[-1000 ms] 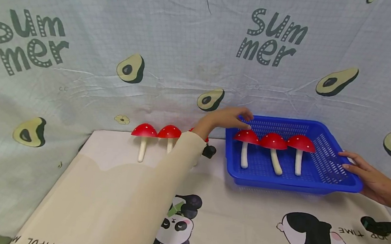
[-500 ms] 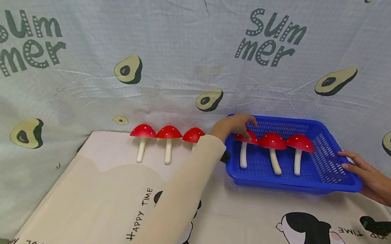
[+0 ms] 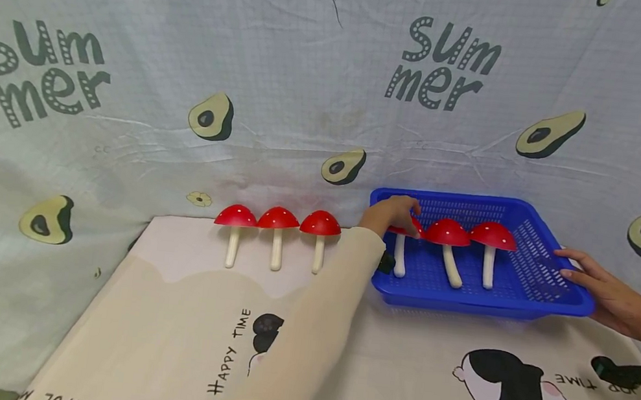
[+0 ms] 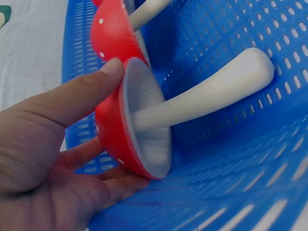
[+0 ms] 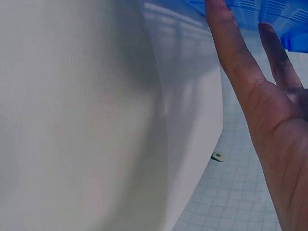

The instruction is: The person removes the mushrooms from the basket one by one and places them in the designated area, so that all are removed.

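A blue slotted basket [image 3: 480, 303] stands on the table at the right and holds three red-capped toy mushrooms with white stems. My left hand [image 3: 398, 213] grips the cap of the leftmost one [image 3: 400, 260]. In the left wrist view the thumb [image 4: 82, 94] and fingers pinch that red cap [image 4: 110, 144], and its stem [image 4: 207, 96] lies on the basket floor. The other two mushrooms [image 3: 447, 233] [image 3: 493, 234] lie to its right. My right hand [image 3: 593, 284] rests with straight fingers [image 5: 236, 67] against the basket's right rim.
Three more mushrooms [image 3: 236, 216] [image 3: 279, 218] [image 3: 320, 223] lie in a row on the table left of the basket. A small black object [image 3: 618, 371] sits at the front right, another [image 3: 387, 261] by the basket's left wall. An avocado-print cloth hangs behind.
My left hand came down from the basket's back left corner onto the leftmost mushroom's cap and took hold of it. The arm shifted right, uncovering the third table mushroom. The right hand stayed put.
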Tool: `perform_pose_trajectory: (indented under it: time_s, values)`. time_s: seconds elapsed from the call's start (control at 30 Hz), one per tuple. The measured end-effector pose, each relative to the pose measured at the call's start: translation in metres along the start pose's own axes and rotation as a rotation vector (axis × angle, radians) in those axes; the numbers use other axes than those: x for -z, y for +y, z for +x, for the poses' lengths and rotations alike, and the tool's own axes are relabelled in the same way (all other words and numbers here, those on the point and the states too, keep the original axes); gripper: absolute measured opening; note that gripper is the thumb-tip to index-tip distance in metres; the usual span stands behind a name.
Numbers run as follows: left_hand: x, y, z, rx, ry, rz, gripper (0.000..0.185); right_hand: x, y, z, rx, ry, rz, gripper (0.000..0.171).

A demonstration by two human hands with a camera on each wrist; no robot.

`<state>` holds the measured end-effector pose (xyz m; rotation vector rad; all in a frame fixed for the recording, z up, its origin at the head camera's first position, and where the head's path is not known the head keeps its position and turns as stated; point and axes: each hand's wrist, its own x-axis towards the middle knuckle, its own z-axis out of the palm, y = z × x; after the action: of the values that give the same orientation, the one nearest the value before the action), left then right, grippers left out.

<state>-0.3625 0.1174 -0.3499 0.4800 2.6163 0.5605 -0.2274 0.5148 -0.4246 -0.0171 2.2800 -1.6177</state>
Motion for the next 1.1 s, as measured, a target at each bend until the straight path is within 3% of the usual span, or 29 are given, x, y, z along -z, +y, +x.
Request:
perform_pose_trajectory:
  time_s: [0.17, 0.4, 0.53, 0.8, 0.97, 1.1]
  values:
    - [-0.006, 0.003, -0.001, 0.013, 0.029, 0.044, 0.057, 0.0, 0.001, 0.0, -0.005, 0.01, -0.002, 0.044]
    - [-0.005, 0.012, 0.003, 0.094, -0.066, 0.126, 0.059, -0.001, 0.0, 0.0, -0.002, 0.002, 0.012, 0.045]
    - [-0.006, 0.011, 0.004, 0.107, -0.057, 0.108, 0.057, -0.001, 0.0, -0.001, 0.007, -0.007, 0.018, 0.045]
    - [-0.008, 0.006, 0.0, 0.013, 0.051, 0.053, 0.046, -0.001, 0.0, 0.001, 0.009, -0.011, 0.01, 0.046]
    - [0.002, 0.009, -0.005, -0.043, 0.025, 0.069, 0.048, 0.0, -0.001, 0.001, -0.002, -0.003, 0.005, 0.045]
    - [0.013, 0.006, -0.012, -0.14, 0.014, 0.031, 0.051, 0.0, 0.001, 0.0, -0.021, 0.011, 0.001, 0.044]
